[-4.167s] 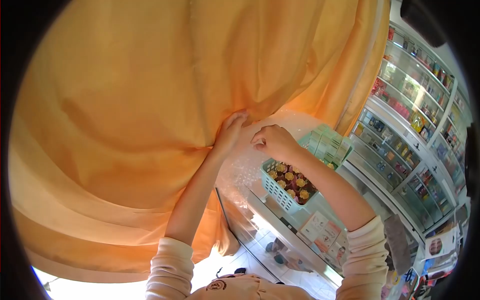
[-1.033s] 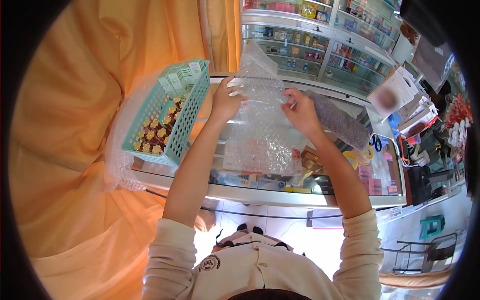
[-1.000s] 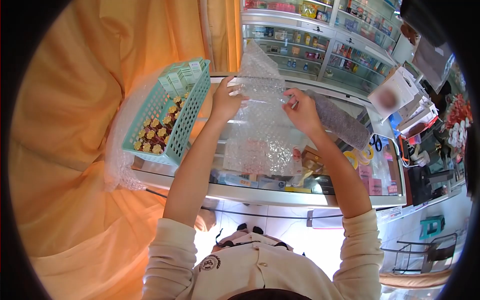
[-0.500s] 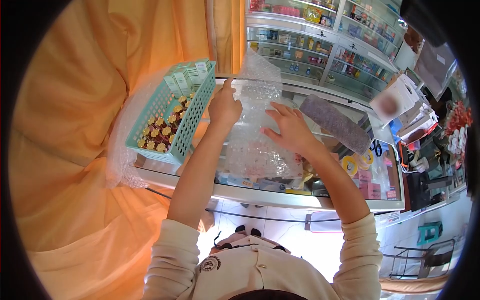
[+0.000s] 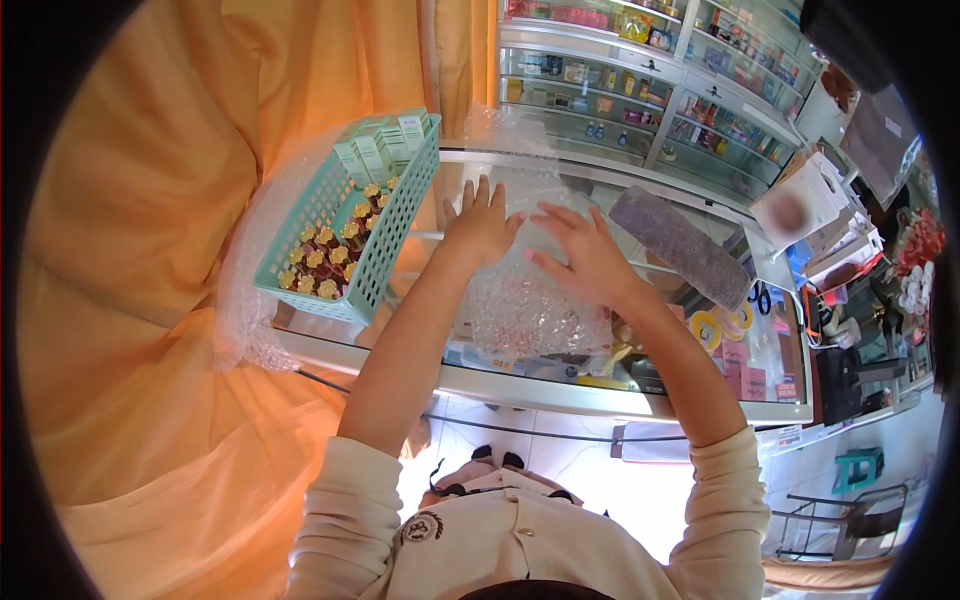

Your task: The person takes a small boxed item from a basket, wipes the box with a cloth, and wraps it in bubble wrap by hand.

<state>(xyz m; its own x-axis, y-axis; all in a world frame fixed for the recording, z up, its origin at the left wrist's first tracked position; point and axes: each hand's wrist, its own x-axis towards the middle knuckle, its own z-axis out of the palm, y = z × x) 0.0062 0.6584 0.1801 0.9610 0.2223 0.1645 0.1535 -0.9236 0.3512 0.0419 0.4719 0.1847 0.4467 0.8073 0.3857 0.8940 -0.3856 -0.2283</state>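
Note:
A sheet of clear bubble wrap [image 5: 530, 310] lies across the glass counter top [image 5: 415, 262], running from near the front edge to the back. My left hand [image 5: 482, 226] is flat with fingers spread at the sheet's left side, seemingly touching it. Over the right side of the sheet is my right hand [image 5: 580, 250], fingers apart and slightly blurred; whether it touches the wrap I cannot tell. Left of my left hand stands a mint-green plastic basket [image 5: 385, 262] holding small boxes [image 5: 372, 155] and several bottles with gold flower-shaped caps [image 5: 326, 258].
A grey cloth-covered roll [image 5: 680, 247] lies to the right, with tape rolls [image 5: 705, 330] and black-handled scissors [image 5: 762, 297] beyond it. More bubble wrap [image 5: 240, 290] hangs behind the basket by the orange curtain [image 5: 150, 200]. Glass shelves [image 5: 600, 100] stand at the back.
My left hand has gone from a pointing shape to flat, spread fingers, moving slightly right. The wrap's far end now lies lower and flatter. My right hand has shifted slightly.

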